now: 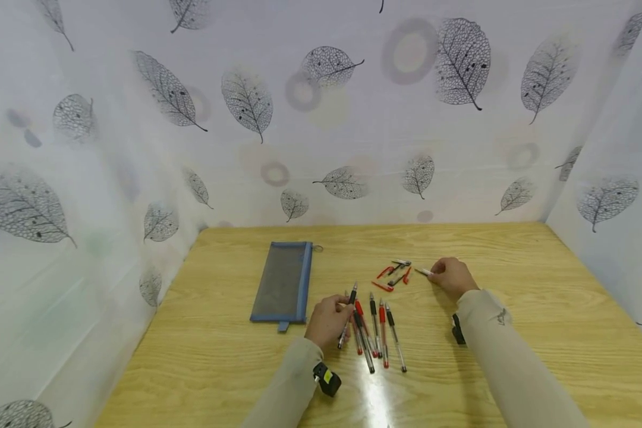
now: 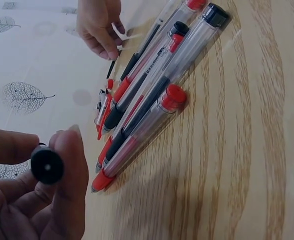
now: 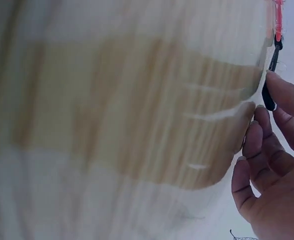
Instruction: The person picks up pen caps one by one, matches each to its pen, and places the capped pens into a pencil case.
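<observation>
My left hand [image 1: 327,321] pinches a black gel pen [image 1: 352,295] between thumb and fingers, its tip pointing away from me. The left wrist view shows that pen's black end [image 2: 47,167] head-on. Beside this hand lie several red and black gel pens [image 1: 382,333], uncapped, side by side on the table. My right hand [image 1: 452,277] pinches a black pen cap [image 3: 269,95] by one end, at the right of a small heap of red and black pen caps [image 1: 390,274]. Most of the held cap is hidden by fingers in the head view.
A grey mesh zip pouch [image 1: 280,282] with blue edges lies flat to the left of the pens. The wooden table [image 1: 524,297] meets a leaf-patterned white sheet [image 1: 353,119] at its back and sides.
</observation>
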Demonstrator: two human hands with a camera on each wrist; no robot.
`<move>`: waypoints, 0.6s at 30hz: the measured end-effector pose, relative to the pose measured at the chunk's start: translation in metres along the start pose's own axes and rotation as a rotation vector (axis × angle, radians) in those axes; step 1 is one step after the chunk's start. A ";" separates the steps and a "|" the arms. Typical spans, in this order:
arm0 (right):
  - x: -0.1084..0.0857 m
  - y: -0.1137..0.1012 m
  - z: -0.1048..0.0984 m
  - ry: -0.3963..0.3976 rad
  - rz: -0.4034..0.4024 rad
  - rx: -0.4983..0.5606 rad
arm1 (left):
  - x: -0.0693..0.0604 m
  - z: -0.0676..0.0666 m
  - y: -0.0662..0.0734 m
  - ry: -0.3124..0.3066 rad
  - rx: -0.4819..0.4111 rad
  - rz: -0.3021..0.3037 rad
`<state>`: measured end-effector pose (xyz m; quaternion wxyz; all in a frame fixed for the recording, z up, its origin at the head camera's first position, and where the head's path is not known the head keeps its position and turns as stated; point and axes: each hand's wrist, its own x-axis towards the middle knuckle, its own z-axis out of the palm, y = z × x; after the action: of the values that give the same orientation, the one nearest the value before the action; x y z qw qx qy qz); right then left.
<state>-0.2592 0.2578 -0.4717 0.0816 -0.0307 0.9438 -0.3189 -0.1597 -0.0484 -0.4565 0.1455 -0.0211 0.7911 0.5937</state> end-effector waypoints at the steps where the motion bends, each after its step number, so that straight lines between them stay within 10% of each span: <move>1: 0.000 0.000 0.000 0.007 0.003 0.006 | 0.000 0.000 0.000 -0.002 0.001 0.000; 18: -0.020 -0.008 0.003 0.134 -0.126 0.212 | 0.000 0.001 -0.002 -0.050 -0.020 0.018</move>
<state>-0.2394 0.2518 -0.4664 0.0012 -0.0595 0.9043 -0.4227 -0.1588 -0.0484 -0.4588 0.1596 -0.0007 0.7814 0.6033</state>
